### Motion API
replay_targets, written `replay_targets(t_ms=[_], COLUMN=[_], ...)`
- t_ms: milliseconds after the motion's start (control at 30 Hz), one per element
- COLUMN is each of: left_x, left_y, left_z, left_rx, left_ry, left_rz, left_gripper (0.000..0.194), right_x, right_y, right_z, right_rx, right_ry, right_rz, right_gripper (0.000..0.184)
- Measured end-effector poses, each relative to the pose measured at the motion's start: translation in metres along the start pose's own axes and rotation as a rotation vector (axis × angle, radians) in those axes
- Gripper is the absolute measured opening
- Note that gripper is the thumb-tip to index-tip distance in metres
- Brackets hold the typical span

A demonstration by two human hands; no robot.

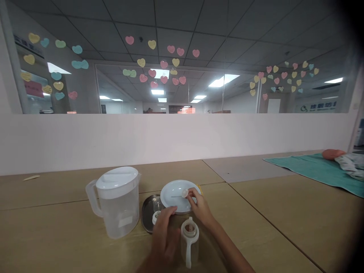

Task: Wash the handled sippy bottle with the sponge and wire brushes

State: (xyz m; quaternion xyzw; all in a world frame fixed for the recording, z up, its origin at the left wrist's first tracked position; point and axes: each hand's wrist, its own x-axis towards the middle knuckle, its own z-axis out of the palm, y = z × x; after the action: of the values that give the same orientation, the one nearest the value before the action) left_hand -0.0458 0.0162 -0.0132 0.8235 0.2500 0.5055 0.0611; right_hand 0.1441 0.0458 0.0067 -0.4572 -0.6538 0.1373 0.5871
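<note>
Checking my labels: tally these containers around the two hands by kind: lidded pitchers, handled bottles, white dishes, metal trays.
Lidded pitcher: 1
Handled bottle: 1
White dish: 1
Metal tray: 1
Total: 4

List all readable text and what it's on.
Sign seen in the glass, right: "居坊", probably; first character and line below too blurred.
Sign, upper left: too blurred.
Heart-shaped sticky notes: any writing too small.
Plastic pitcher: nothing legible.
</note>
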Motion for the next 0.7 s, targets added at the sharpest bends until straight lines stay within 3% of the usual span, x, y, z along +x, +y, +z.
replay_targets(t_ms=[67, 133, 267, 433, 500, 600, 700], left_x=[-0.009, -0.015, -0.017, -0.016, -0.016, -0.013, -0.008], left_y=[0.010, 0.017, 0.020, 0.008, -0.001, -0.011, -0.014], left_z=[0.011, 0.024, 0.036, 0.037, 0.041, 0.042, 0.035], left_rx=[0.064, 0.156, 0.206, 0.109, 0.065, 0.012, 0.014], left_ry=[-0.020, -0.057, -0.142, -0.147, -0.120, -0.153, -0.212], left_rz=[0.075, 0.112, 0.061, -0.037, -0.070, -0.066, -0.032], left_gripper=[0.065, 0.076, 0.070, 0.069, 0.073, 0.079, 0.083], right_x=[0.008, 0.021, 0.045, 0.050, 0.051, 0.059, 0.067], right_y=[0.003, 0.006, 0.010, 0.022, 0.027, 0.028, 0.013], right_z=[-0.001, 0.000, 0.012, 0.033, 0.037, 0.036, 0.028], right_rx=[-0.110, -0.216, -0.413, -0.402, -0.360, -0.201, 0.061], right_ry=[-0.024, -0.131, -0.401, -0.436, -0.368, -0.106, 0.114], right_rz=[-0.024, -0.023, 0.066, 0.120, 0.122, 0.140, 0.154], right_gripper=[0.015, 0.012, 0.013, 0.015, 0.017, 0.018, 0.019])
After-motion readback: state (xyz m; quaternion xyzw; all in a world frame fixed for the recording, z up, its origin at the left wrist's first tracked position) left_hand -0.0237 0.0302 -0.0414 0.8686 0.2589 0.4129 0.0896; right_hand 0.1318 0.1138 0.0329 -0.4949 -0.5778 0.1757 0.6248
